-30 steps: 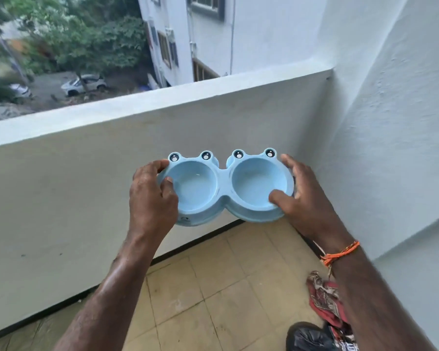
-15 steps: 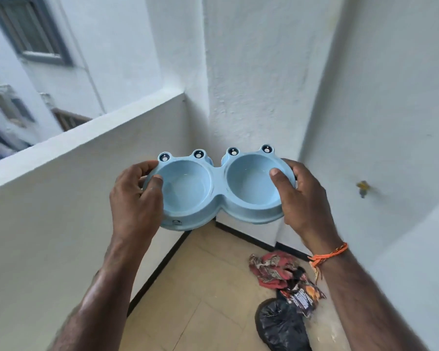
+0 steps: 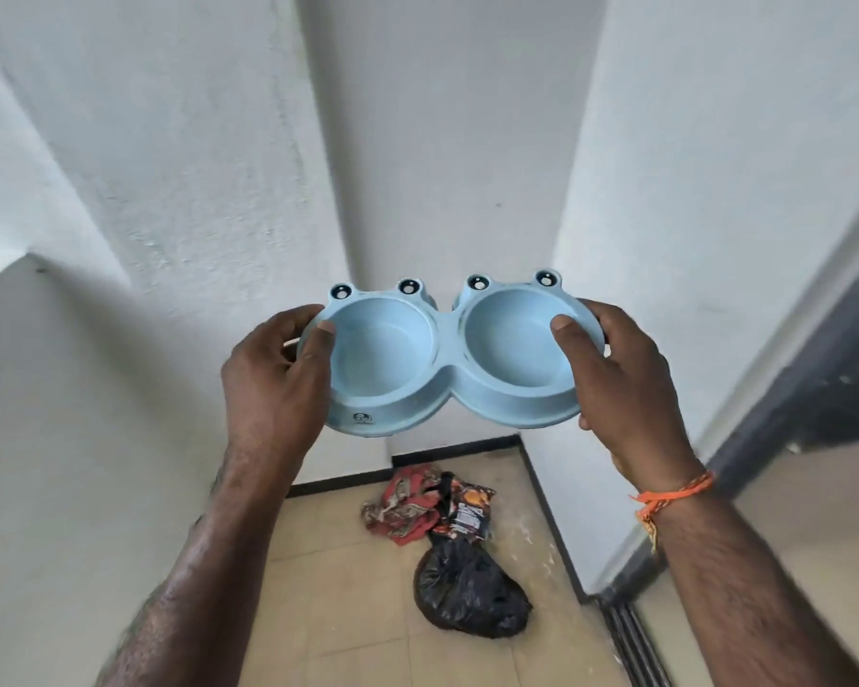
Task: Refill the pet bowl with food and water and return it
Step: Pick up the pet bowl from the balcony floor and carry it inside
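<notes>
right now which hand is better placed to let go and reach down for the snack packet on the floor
Right, probably. The packet lies below the bowl, nearer the right hand than the left hand. Each hand's grip holds one end, so the left must carry the bowl alone.

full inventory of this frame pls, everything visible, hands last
pet bowl: 1, light blue, double basin with frog eyes, both basins empty, held in the air
cloth: 1, red patterned, crumpled on the floor by the wall
packet: 1, black and orange, on the floor against the cloth
bag: 1, black plastic, tied, on the tiled floor
wrist thread: 1, orange, right wrist
left hand: grips the bowl's left end
right hand: grips the bowl's right end
</notes>
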